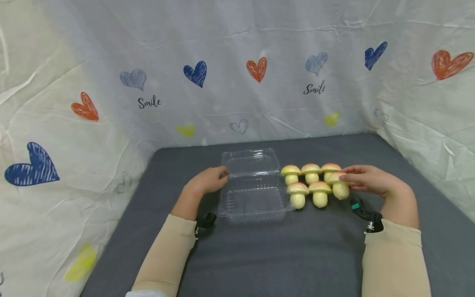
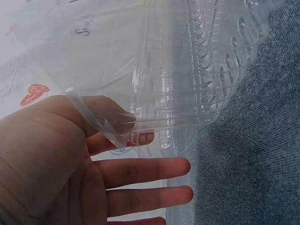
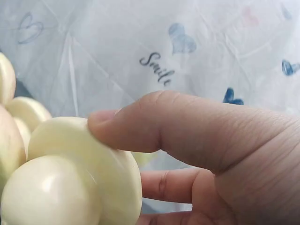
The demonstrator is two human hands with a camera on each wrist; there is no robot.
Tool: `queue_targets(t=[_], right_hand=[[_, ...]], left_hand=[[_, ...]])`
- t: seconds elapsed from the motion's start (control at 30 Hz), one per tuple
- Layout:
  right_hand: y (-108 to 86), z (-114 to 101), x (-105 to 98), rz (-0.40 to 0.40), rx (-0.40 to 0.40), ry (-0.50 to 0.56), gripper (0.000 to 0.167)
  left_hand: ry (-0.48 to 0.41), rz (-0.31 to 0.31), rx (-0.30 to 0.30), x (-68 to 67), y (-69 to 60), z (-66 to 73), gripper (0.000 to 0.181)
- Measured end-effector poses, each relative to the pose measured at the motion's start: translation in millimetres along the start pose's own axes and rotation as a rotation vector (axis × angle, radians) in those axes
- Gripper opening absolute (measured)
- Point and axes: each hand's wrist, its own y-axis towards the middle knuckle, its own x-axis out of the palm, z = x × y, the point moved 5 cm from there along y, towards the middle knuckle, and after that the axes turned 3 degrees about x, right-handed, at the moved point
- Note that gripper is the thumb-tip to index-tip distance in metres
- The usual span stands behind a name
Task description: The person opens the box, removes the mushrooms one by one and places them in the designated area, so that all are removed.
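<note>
A clear plastic clamshell box (image 1: 256,200) lies on the table with its lid (image 1: 250,161) folded back, away from me. My left hand (image 1: 207,180) is at its left side, near the hinge. In the left wrist view, thumb and index finger pinch the box's edge while the other fingers (image 2: 150,199) stay extended. Several toy mushrooms (image 1: 320,198), pale yellow with reddish cap tops, stand in two rows right of the box. My right hand (image 1: 376,181) pinches the cap of the nearest right-hand mushroom (image 1: 340,190), thumb on the near side and fingers behind.
A dark grey cloth covers the table (image 1: 289,255). Behind it and at both sides hangs a white curtain (image 1: 222,37) with printed hearts. Dark wrist-camera mounts sit under both wrists, the right one (image 1: 367,214) just in front of the mushrooms.
</note>
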Motion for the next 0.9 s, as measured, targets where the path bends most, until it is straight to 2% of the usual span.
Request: queue_targets(t=[0.2,0.4,0.5,0.73,0.9], right_hand=[[12.6,20.4,0.9,0.005,0.044,0.025,0.077],[18.9,31.9,4.3,-0.031,0.072,0.093,0.079],[20.3,33.3,5.7,-0.033,0.084,0.098,0.081],[20.1,31.1,8.5,-0.043,0.083,0.039,0.083],[16.3,25.9,7.5,-0.031,0.11,0.003,0.088]], left_hand=[[-0.001,0.018,-0.004,0.4,-1.3,-4.2,0.039],[0.002,0.022,0.002,0.7,-1.1,-4.3,0.039],[0.0,0.021,0.002,0.8,-0.8,-4.2,0.039],[0.013,0.028,0.001,0.2,-1.1,-4.6,0.037],[-0.006,0.014,-0.002,-2.0,-4.4,-4.1,0.04]])
